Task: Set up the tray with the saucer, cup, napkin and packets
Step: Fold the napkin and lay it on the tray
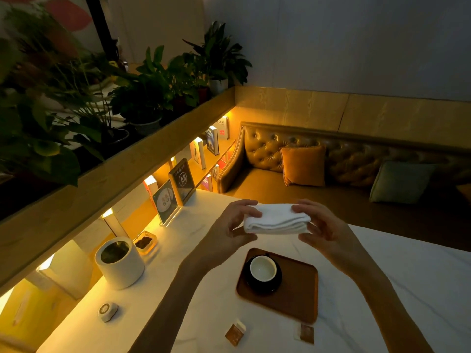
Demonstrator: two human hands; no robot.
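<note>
Both hands up over table [178, 289]: left hand [229, 226] and right hand [322, 229] fingers pinching folded napkin [276, 219] ends. Cup [263, 269] on saucer [251, 282] on tray [298, 299]. Two packets [235, 333] [304, 333] loose near tray.

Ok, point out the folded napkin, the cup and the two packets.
folded napkin [276, 218], head view, middle of its top layer.
cup [263, 268], head view, pale inside.
left packet [235, 334], head view, brown face.
right packet [305, 334], head view, brown face.

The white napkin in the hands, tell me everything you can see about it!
The napkin is white and soft-looking, like thick cloth, folded into a flat bundle with layered edges showing along its near side. It is held level in the air above the table, beyond the wooden tray, pinched at its ends by the left hand and right hand.
</note>
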